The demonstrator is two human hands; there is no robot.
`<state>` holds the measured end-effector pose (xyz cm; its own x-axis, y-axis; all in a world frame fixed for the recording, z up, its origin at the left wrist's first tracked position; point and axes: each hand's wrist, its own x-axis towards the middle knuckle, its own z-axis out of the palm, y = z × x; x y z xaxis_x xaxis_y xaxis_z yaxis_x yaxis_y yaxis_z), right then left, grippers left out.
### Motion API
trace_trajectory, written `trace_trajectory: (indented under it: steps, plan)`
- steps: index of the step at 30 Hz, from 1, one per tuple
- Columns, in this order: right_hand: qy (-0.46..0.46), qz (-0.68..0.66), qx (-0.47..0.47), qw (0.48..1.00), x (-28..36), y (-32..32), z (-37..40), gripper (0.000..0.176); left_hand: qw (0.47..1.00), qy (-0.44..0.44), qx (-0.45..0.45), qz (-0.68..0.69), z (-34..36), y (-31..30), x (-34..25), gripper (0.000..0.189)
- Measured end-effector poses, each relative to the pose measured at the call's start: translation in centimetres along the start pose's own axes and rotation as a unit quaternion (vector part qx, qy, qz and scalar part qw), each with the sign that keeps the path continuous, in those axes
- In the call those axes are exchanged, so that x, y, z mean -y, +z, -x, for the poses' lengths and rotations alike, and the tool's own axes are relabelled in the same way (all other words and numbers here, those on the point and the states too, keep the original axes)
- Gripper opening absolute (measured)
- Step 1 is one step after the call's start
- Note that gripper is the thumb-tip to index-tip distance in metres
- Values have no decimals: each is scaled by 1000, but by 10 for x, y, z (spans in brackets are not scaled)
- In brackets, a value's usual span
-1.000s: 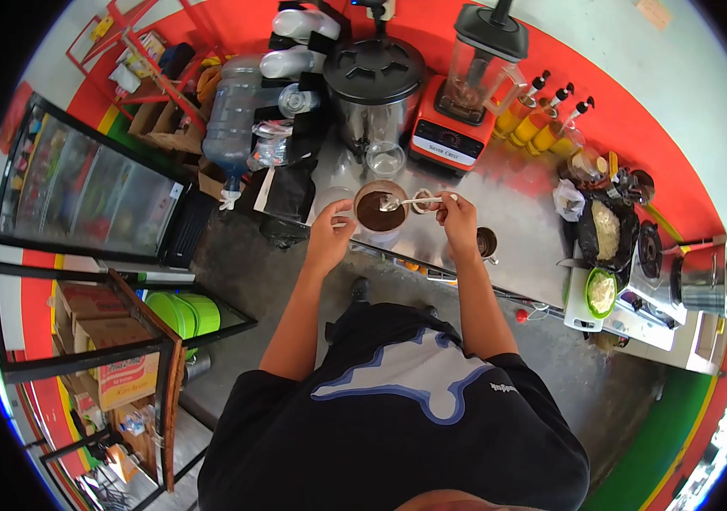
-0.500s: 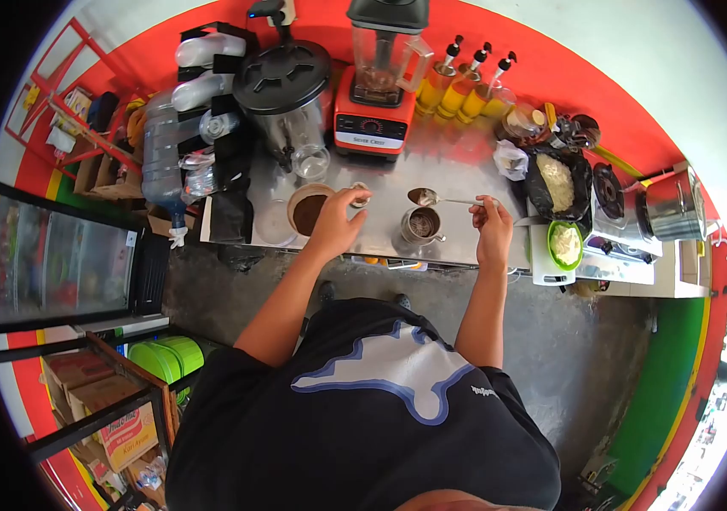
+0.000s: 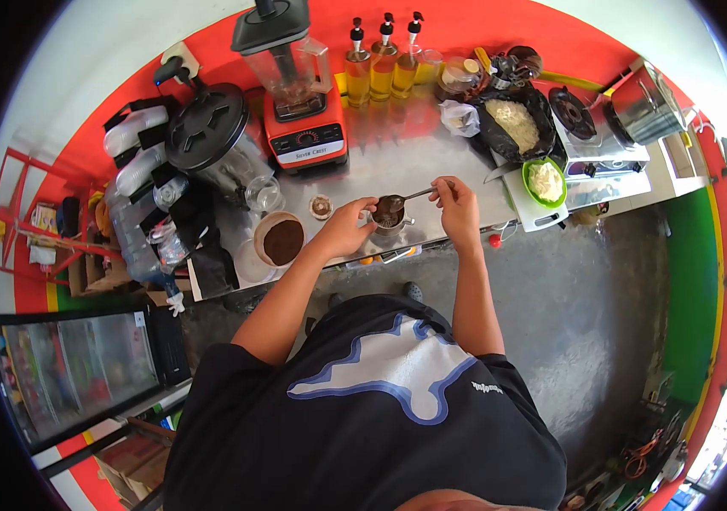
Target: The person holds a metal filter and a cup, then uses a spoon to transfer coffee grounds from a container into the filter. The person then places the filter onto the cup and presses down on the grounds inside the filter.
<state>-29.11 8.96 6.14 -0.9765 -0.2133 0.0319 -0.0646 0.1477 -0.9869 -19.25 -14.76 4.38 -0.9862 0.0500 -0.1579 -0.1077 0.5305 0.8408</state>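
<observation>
A small metal cup (image 3: 388,228) with dark contents stands near the counter's front edge. My left hand (image 3: 348,230) holds it at its left side, fingertips by the rim. My right hand (image 3: 457,210) pinches the handle of a metal spoon (image 3: 419,194). Its bowl is over the cup's mouth; whether anything lies in it is hard to make out. Left of the cup is a small round piece (image 3: 321,207), pale with a brown centre. Beside that stands a bowl (image 3: 264,228) of dark brown powder (image 3: 282,242).
A red blender (image 3: 304,136) and several pump bottles (image 3: 383,72) line the wall behind the steel counter (image 3: 372,157). A dispenser with black lid (image 3: 207,128) stands left. On the right are a knife (image 3: 497,173), a green bowl (image 3: 560,202) on a white board and a stove (image 3: 597,140).
My left hand has moved from the small round piece to the cup, leaving that piece on the counter. The spoon has come over the cup. The view has turned.
</observation>
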Motion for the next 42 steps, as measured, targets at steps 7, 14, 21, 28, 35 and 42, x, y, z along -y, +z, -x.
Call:
trace_trajectory:
  steps: [7, 14, 21, 28, 35, 42]
  plan:
    - [-28, 42, 30, 998, 2, 4, 12, 19, 1000, -20, 7, -1, -2, 2, -2, 50]
    - [-29, 96, 86, 991, 23, 1, 23, 17, 1000, 3, -24, 7, -8, 7, 9, 46]
    - [-71, 137, 84, 984, 27, 0, 22, 15, 998, -14, -33, 50, -1, 7, 6, 48]
    - [-46, 45, 6, 998, 27, 4, 14, 17, 991, -22, -89, 95, 20, -10, 5, 44]
    - [-67, -15, 27, 997, 44, 55, 1, 23, 956, -9, -247, 157, 61, -31, 25, 34]
    - [-52, -58, 200, 977, 48, 144, -7, 22, 900, -21, -418, 119, 108, -55, 45, 23]
